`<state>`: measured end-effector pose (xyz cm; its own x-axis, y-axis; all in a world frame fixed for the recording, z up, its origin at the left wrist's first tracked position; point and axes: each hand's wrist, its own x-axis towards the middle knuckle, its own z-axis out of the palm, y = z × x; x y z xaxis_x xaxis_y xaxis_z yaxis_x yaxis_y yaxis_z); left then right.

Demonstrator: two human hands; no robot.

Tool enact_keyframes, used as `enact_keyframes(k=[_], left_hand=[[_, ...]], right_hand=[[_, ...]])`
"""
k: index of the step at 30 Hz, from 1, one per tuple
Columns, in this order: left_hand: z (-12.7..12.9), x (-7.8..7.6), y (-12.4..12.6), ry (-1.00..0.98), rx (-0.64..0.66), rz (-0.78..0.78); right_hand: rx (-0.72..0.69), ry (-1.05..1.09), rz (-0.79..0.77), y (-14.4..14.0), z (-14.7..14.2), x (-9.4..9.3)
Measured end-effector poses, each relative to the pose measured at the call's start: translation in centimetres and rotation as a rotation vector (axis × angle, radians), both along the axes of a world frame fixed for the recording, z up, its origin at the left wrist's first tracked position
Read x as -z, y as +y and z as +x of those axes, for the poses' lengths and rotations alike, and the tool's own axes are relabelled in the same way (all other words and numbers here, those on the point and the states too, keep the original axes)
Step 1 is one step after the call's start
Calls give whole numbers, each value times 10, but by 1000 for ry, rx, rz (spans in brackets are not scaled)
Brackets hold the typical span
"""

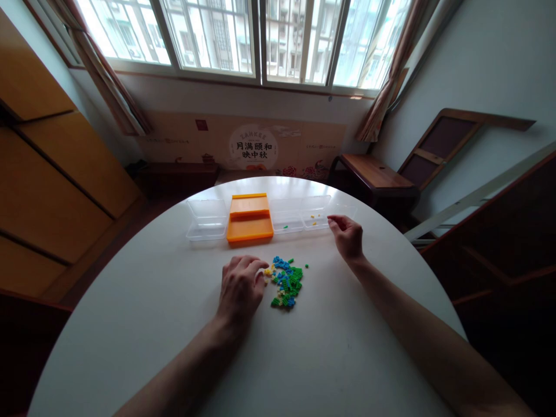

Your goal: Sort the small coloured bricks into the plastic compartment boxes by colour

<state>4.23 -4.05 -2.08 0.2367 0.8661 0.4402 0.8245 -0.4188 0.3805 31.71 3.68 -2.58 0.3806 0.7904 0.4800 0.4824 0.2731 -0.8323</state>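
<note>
A small heap of tiny blue, green and yellow bricks (286,282) lies in the middle of the round white table (143,301). My left hand (240,288) rests palm down at the heap's left edge, its fingertips touching the yellow pieces there. My right hand (346,236) hovers with pinched fingers beside the right end of a row of clear plastic trays (316,212); whether a brick is in the pinch I cannot tell. That tray holds a few yellow bits, and the tray (284,222) to its left holds a green piece.
An orange tray (249,227) sits in the row, with another clear tray (207,220) on its left. A single green brick (306,266) lies loose by the heap. Beyond the table are a wooden bench (373,171), a cabinet (52,191) and windows.
</note>
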Motion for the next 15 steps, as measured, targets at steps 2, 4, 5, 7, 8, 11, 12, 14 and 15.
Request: enact_keyframes(k=[2, 4, 5, 7, 8, 11, 12, 14, 15], left_hand=[[0, 0, 0, 6, 3, -9], [0, 0, -1, 14, 10, -19], [0, 0, -1, 19, 15, -27], [0, -1, -1, 24, 17, -40], [1, -1, -1, 24, 15, -42], [1, -1, 0, 18, -5, -38], [1, -1, 1, 19, -12, -38], [0, 0, 1, 22, -21, -40], [0, 0, 2, 22, -22, -41]], right_hand=[[-23, 3, 13, -8, -7, 1], [-76, 5, 14, -15, -16, 1], [-109, 1, 12, -19, -21, 0], [-178, -34, 19, -27, -31, -1], [-211, -63, 27, -30, -35, -2], [-300, -163, 50, -39, -46, -3], [-325, -192, 52, -41, -48, -3], [-364, -234, 53, -43, -50, -3], [-377, -241, 53, -43, -51, -2]])
